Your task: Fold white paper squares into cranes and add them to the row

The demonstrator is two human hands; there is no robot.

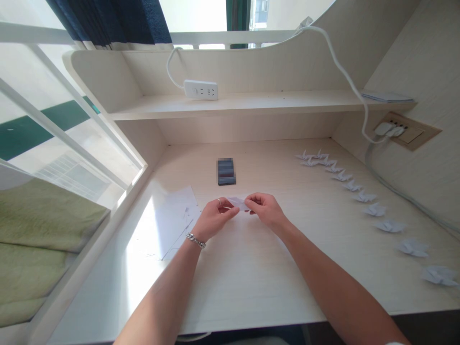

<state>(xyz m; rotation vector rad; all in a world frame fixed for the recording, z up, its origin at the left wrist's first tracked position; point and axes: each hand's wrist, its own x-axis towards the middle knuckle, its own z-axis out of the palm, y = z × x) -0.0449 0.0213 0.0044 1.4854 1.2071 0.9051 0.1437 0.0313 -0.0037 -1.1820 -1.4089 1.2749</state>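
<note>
Both my hands meet over the middle of the pale wooden desk (251, 278), pinching one small folded piece of white paper (238, 201) between them. My left hand (214, 218), with a ring and a chain bracelet at the wrist, grips the paper's left side with closed fingers. My right hand (265, 210) pinches its right side. The paper is held just above the desk surface.
A stack of white sheets (168, 220) lies left of my hands. A dark phone (226, 171) rests behind them. Several folded paper cranes (373, 209) line the right side. A power strip (200, 89) sits on the shelf; a cable (345, 72) runs to a wall socket (395, 130).
</note>
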